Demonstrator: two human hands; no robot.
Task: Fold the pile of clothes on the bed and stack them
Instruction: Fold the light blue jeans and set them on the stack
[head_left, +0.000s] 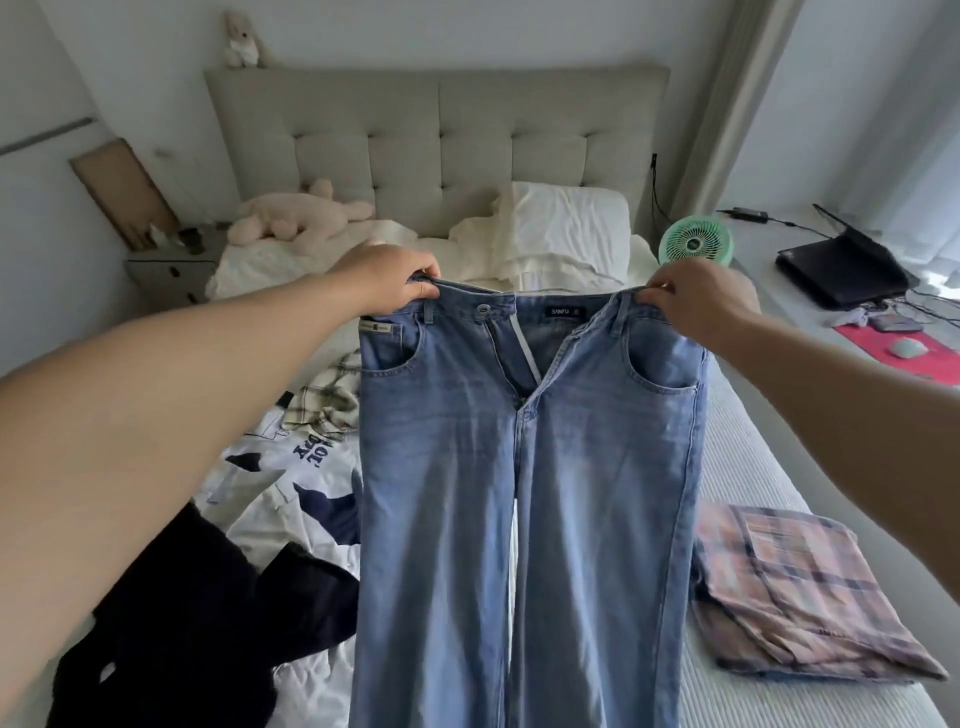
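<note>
A pair of light blue jeans (530, 493) hangs in the air over the bed (748, 457), front side toward me, fly unzipped, legs dangling straight down out of the frame. My left hand (387, 283) pinches the waistband at its left end. My right hand (701, 301) pinches the waistband at its right end. Unfolded clothes lie on the bed's left side: a black garment (197, 623), a white and navy printed garment (291, 488) and a cream plaid shirt (327, 395). A folded pink plaid shirt (795, 592) lies flat on the bed's right side.
White pillows (566, 228) and a pink plush toy (296, 218) lie by the padded headboard (436, 140). A green fan (696, 244), a laptop (841, 270) and a red mat (904, 343) sit on the ledge at right. A nightstand (171, 270) stands at left.
</note>
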